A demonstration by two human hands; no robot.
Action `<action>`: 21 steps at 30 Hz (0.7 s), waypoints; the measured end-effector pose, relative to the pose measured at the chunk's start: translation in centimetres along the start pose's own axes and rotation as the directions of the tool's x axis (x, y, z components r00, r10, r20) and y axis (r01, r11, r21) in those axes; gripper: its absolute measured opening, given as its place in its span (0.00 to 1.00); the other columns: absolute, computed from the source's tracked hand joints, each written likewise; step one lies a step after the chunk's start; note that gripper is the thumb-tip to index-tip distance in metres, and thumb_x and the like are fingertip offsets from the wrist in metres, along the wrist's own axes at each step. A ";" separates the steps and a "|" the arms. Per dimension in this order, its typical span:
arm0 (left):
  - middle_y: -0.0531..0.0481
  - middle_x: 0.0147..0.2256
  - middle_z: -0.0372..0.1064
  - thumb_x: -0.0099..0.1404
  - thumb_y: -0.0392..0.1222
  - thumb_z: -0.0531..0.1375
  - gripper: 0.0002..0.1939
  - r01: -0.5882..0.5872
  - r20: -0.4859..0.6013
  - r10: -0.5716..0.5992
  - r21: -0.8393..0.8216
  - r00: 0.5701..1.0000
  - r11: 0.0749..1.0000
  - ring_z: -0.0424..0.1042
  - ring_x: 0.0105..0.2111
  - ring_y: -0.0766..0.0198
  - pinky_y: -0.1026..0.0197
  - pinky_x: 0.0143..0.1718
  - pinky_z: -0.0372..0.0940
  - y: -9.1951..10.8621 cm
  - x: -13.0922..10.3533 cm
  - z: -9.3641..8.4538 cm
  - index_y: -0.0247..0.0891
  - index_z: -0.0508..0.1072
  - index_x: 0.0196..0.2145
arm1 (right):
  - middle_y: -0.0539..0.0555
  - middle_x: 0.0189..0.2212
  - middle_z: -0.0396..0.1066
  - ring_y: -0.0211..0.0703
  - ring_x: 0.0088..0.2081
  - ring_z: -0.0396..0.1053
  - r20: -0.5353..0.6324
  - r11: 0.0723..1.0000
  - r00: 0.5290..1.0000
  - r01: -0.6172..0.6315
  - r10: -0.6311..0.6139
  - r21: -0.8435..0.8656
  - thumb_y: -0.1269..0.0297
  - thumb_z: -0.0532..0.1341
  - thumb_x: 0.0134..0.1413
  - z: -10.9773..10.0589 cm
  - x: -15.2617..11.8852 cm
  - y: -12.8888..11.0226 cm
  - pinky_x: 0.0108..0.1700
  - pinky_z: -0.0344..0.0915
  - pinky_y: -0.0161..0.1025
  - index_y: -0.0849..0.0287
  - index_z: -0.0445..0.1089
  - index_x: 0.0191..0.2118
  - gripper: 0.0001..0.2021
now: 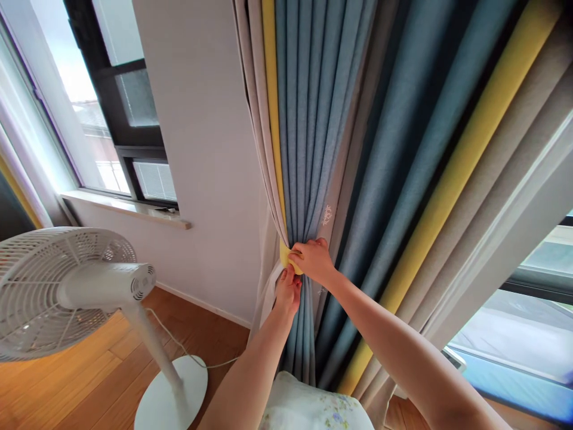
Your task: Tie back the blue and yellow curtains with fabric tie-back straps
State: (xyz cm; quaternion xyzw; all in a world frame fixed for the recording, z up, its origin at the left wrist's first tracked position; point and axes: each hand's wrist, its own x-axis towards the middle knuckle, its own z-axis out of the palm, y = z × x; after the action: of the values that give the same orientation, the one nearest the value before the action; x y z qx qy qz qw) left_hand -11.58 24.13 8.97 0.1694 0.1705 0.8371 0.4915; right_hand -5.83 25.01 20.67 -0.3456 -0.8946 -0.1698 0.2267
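A blue, yellow and beige curtain (308,119) hangs in front of me, gathered narrow at the middle. Around its waist runs a yellow tieback band (285,255). My left hand (289,289) grips the band's lower edge from below, fingers closed. Just above it, my right hand (313,258) is closed on the same band, thumb and fingers pressed at its front. Below the hands the cloth spreads out again toward the floor. The far side of the band is hidden by the curtain and my fingers.
A white standing fan (107,286) is at the left, its cord (179,343) running over the wooden floor (98,382). A second curtain (430,197) hangs close on the right. Behind the fan are a window (129,95) and its sill (129,209).
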 end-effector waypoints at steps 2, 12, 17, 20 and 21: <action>0.59 0.19 0.60 0.51 0.48 0.61 0.13 -0.011 -0.010 0.011 -0.003 1.000 1.000 0.57 0.17 0.76 0.69 0.20 0.51 0.1 0.1 0.5 0.37 0.66 0.26 | 0.52 0.24 0.69 0.42 0.32 0.64 -0.021 1.000 1.000 0.005 -0.004 0.029 0.58 0.51 0.53 0.5 0.0 0.1 0.43 0.49 0.44 0.55 0.70 0.31 0.12; 0.47 0.31 0.67 0.57 0.57 0.52 0.21 -0.008 -0.032 0.029 0.521 0.999 0.853 0.66 0.27 0.68 0.65 0.28 0.59 0.6 -2.4 -2.7 0.36 0.68 0.36 | 0.52 0.33 0.70 0.42 0.39 0.64 -0.244 0.943 0.969 0.059 0.024 0.327 0.60 0.52 0.53 1.9 -1.2 1.8 0.51 0.47 0.46 0.54 0.69 0.38 0.11; 0.40 0.48 0.59 0.55 0.53 0.55 0.27 -0.167 0.016 0.494 0.951 0.869 0.262 0.58 0.50 0.55 0.53 0.50 0.53 2.0 -4.2 -9.4 0.36 0.58 0.49 | 0.56 0.35 0.67 0.43 0.38 0.65 -0.305 0.743 0.849 -0.142 0.431 0.654 0.59 0.50 0.52 6.7 -7.1 2.8 0.40 0.60 0.40 0.59 0.62 0.39 0.12; 0.37 0.55 0.49 0.55 0.49 0.56 0.35 -0.172 0.118 0.462 0.982 0.879 0.076 0.49 0.56 0.54 0.53 0.55 0.48 2.2 -2.2 -11.0 0.33 0.47 0.56 | 0.56 0.37 0.66 0.42 0.35 0.66 -0.055 0.676 0.869 -0.340 0.491 0.654 0.57 0.52 0.49 10.9 -9.4 1.7 0.38 0.62 0.38 0.60 0.59 0.43 0.16; 0.37 0.55 0.50 0.56 0.48 0.55 0.35 -0.178 0.133 0.417 0.982 0.899 0.070 0.50 0.56 0.55 0.54 0.54 0.50 2.0 -1.4 -11.1 0.33 0.46 0.56 | 0.57 0.39 0.66 0.42 0.37 0.66 0.004 0.691 0.875 -0.385 0.484 0.612 0.57 0.53 0.49 12.1 -9.7 1.1 0.38 0.62 0.38 0.60 0.58 0.46 0.19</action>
State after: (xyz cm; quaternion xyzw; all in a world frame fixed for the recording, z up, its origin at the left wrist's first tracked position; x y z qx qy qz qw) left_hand -17.50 20.62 -0.12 0.4006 0.6788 0.6126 0.0593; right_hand -2.21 26.10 5.64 -0.4443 -0.7730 0.1514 0.4268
